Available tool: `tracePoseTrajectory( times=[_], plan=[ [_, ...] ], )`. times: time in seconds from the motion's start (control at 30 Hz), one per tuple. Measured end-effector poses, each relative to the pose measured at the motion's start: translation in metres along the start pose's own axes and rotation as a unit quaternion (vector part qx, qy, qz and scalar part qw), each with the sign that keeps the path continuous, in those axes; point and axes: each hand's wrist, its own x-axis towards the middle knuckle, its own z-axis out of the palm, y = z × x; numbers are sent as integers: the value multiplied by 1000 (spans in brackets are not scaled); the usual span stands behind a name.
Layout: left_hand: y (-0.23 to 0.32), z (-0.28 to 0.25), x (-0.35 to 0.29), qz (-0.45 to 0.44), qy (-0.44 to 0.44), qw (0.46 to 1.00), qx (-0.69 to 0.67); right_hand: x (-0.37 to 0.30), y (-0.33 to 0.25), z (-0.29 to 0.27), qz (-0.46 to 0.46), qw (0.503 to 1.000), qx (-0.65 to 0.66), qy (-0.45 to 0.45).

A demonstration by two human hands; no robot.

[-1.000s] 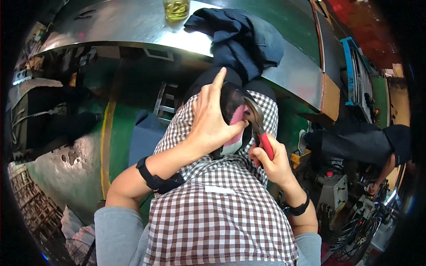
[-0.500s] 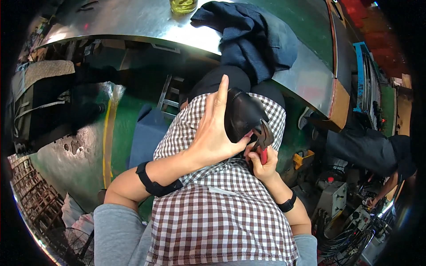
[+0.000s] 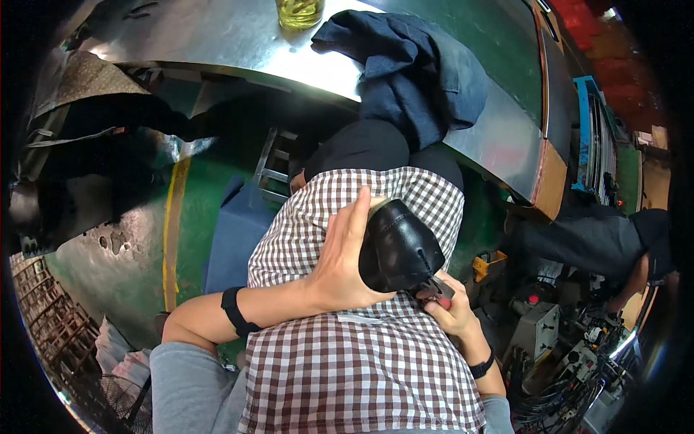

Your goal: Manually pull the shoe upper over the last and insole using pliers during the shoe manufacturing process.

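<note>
Over my lap is a glossy black leather shoe upper (image 3: 405, 242), rounded and seamed, seemingly stretched over a form. My left hand (image 3: 343, 257) grips its left side, with the thumb underneath and the fingers stretched up along it. In my right hand (image 3: 455, 311) is a pair of pincers (image 3: 439, 289) with red handles. The metal jaws are at the lower right edge of the shoe upper; whether they grip the leather cannot be made out. A brown-and-white checked apron (image 3: 361, 369) covers my lap below both hands.
A metal-topped table (image 3: 217, 36) stands ahead, bearing a dark blue cloth (image 3: 426, 65) and a jar of yellow liquid (image 3: 300, 11). To the right are a grey control box (image 3: 535, 325), cables, a yellow bin (image 3: 490, 266) and another person (image 3: 578, 246). A blue panel (image 3: 238, 231) stands at my left.
The shoe upper has come down nearer my body and turned, showing more of its seamed end. The pincers have tilted, and my right hand has moved lower and to the right.
</note>
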Motion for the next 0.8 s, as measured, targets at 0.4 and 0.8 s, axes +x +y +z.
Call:
tracePoseTrajectory(
  times=[0.4,0.8],
  plan=[
    [0,-1,12,-68,23,995,63,15,-85,-20,268,947,174,-20],
    [-3,-5,16,-81,5,992,92,22,-14,24,162,979,-15,121]
  ],
)
